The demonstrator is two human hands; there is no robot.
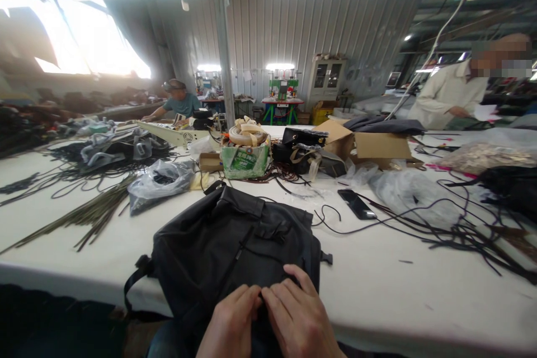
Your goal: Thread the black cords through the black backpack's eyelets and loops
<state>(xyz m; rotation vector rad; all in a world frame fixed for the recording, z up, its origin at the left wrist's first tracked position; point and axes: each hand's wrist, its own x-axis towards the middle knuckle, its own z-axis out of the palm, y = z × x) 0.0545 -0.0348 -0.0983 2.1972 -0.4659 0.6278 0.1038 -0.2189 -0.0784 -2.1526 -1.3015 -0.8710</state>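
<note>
A black backpack (235,246) lies flat on the white table (390,285) right in front of me, its near end hanging over the table's edge. Both my hands rest on that near end, side by side and touching. My left hand (232,324) has its fingers curled down into the fabric. My right hand (300,319) also presses its fingers together on the fabric. Each hand seems to pinch something small at the bag's edge; what it is stays hidden.
A black phone (357,203) lies beyond the bag, amid loose black cords (444,229). Plastic bags (159,182), thin rods (92,213), a green box of straps (245,156) and cardboard boxes (369,145) crowd the far side. Two other people work at the left back and right back.
</note>
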